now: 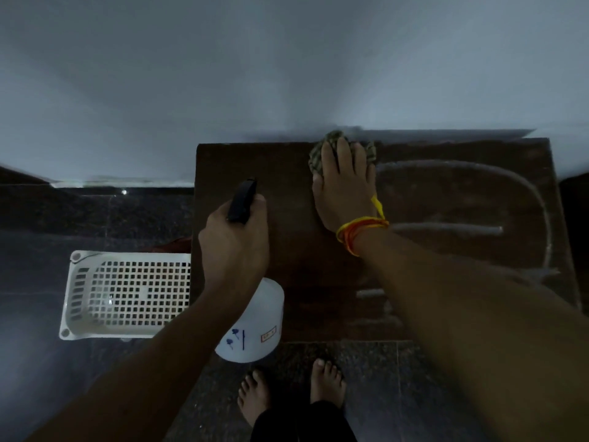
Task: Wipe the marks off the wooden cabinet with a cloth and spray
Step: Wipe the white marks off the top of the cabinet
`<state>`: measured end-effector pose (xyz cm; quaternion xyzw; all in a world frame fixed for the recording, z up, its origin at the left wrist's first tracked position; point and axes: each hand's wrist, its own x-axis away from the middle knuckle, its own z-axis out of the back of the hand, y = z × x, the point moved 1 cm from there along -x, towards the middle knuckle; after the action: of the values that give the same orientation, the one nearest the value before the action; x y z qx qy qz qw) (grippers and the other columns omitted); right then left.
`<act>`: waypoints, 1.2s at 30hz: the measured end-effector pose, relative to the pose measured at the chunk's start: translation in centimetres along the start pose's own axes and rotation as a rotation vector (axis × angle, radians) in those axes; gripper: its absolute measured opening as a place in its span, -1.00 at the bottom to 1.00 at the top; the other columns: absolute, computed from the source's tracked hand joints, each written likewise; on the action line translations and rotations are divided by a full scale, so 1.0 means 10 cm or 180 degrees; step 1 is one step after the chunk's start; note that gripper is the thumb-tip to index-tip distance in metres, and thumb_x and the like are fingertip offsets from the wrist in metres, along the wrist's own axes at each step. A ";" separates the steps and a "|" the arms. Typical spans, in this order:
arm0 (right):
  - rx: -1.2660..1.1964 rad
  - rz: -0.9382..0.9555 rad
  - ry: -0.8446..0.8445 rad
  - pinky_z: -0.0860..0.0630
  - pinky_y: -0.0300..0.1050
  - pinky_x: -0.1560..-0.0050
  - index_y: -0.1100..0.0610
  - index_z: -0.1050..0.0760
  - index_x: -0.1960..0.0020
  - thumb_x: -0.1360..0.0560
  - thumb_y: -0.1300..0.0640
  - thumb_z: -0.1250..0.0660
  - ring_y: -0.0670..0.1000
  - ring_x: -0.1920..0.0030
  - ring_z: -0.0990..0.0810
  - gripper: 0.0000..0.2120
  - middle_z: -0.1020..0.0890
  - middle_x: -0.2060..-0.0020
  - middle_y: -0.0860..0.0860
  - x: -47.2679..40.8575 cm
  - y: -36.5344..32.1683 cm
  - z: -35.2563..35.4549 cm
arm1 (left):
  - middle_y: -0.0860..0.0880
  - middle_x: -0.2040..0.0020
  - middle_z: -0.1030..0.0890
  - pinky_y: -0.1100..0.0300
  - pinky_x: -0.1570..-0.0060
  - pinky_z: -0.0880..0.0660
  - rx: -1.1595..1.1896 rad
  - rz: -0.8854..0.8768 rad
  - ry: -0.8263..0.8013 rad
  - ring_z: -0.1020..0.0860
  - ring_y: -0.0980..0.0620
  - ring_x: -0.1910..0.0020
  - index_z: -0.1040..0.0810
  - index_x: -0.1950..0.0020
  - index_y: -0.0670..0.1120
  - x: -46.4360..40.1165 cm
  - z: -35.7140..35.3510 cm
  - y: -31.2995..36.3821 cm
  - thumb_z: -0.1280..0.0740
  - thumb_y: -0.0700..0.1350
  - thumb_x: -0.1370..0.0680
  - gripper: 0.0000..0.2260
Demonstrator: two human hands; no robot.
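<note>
Head view: bare feet [291, 392] on the dark floor, nearest us. Left hand [234, 242] is clenched around the spray bottle [255, 327], its black trigger head poking up, over the wooden cabinet's [287, 282] left front. White basket [127, 295] sits left, beside the cabinet. Chalky marks [446, 229] streak the right side. Farther back, right hand [344, 186] presses flat on the cloth [318, 151] at the cabinet's rear edge by the wall.

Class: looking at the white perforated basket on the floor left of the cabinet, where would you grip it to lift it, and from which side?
Probably the white basket by its left short rim, from above: it sits open side up, that rim is fully exposed, and the cabinet crowds its right end.
</note>
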<state>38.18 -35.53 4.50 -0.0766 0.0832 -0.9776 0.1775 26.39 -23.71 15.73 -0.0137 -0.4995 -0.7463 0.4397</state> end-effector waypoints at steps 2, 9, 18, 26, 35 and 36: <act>0.0047 -0.0002 0.0015 -0.18 0.27 -0.39 0.11 -0.14 -0.53 -0.57 -0.03 -0.06 0.24 -0.49 -0.12 -0.45 -0.20 -0.49 0.12 0.25 0.05 -0.02 | -0.05 0.34 -0.57 -0.09 0.21 -0.61 0.0013 -0.0005 0.0008 -0.61 -0.13 0.32 -0.47 0.23 0.02 0.04 -0.01 -0.01 -0.26 0.06 -0.61 -0.76; 0.0033 0.0027 -0.0005 -0.11 0.25 -0.42 0.09 -0.13 -0.53 -0.57 -0.04 -0.08 0.24 -0.50 -0.08 -0.44 -0.17 -0.51 0.12 -0.06 0.12 0.03 | -0.07 0.33 -0.58 -0.09 0.25 -0.61 -0.0016 -0.0062 -0.0017 -0.60 -0.13 0.34 -0.47 0.25 0.03 0.19 -0.07 -0.06 -0.27 0.05 -0.61 -0.75; 0.0041 0.0066 -0.0137 -0.18 0.26 -0.39 0.11 -0.12 -0.53 -0.56 -0.04 -0.09 0.25 -0.48 -0.12 -0.42 -0.19 -0.50 0.13 0.42 0.14 0.01 | -0.08 0.34 -0.56 -0.06 0.25 -0.60 -0.0044 -0.0079 0.0051 -0.65 -0.24 0.23 -0.43 0.26 0.05 0.37 -0.05 -0.05 -0.25 0.06 -0.62 -0.75; 0.0020 0.0048 -0.0381 -0.19 0.28 -0.38 0.10 -0.13 -0.52 -0.58 -0.04 -0.06 0.23 -0.49 -0.12 -0.45 -0.19 -0.50 0.12 1.33 0.17 -0.04 | -0.02 0.37 -0.53 -0.05 0.23 -0.61 -0.0023 -0.0158 0.0071 -0.58 -0.07 0.35 -0.45 0.26 0.04 0.60 -0.09 -0.01 -0.26 0.05 -0.62 -0.74; 0.0014 -0.0147 -0.0393 -0.29 0.29 -0.32 0.11 -0.25 -0.48 -0.55 -0.08 0.01 0.25 -0.45 -0.25 -0.45 -0.31 -0.45 0.11 2.03 0.02 -0.11 | -0.06 0.34 -0.56 -0.08 0.22 -0.60 -0.0049 -0.0235 -0.0040 -0.62 -0.18 0.29 -0.46 0.25 0.04 0.79 -0.09 -0.17 -0.26 0.06 -0.61 -0.75; 0.0012 -0.0155 -0.0398 -0.30 0.29 -0.32 0.11 -0.25 -0.48 -0.55 -0.08 0.01 0.25 -0.45 -0.25 -0.45 -0.31 -0.45 0.11 2.06 0.01 -0.13 | -0.05 0.34 -0.56 -0.09 0.21 -0.61 -0.0053 -0.0245 -0.0058 -0.62 -0.17 0.29 -0.45 0.24 0.04 0.81 -0.08 -0.19 -0.26 0.06 -0.62 -0.76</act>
<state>18.87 -42.84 5.72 -0.1391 0.0681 -0.9751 0.1586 20.44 -29.34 17.63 -0.0050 -0.4974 -0.7666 0.4061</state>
